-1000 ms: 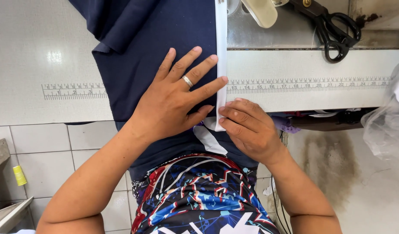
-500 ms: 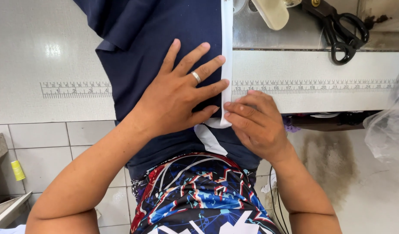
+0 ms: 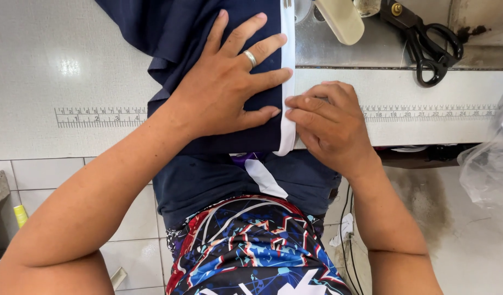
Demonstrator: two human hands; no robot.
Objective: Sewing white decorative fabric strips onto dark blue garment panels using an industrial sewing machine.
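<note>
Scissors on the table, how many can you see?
1: the black scissors lie at the table's far right, beyond the right hand. More could be hidden under the navy cloth.

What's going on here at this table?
A person sits at a white sewing table with a printed ruler along its edge. Their left hand, wearing a ring, lies flat with fingers spread on navy blue fabric. The right hand pinches the white strip that runs along the fabric's edge, fingertips on the strip. Black scissors lie on the metal machine bed behind, untouched.
</note>
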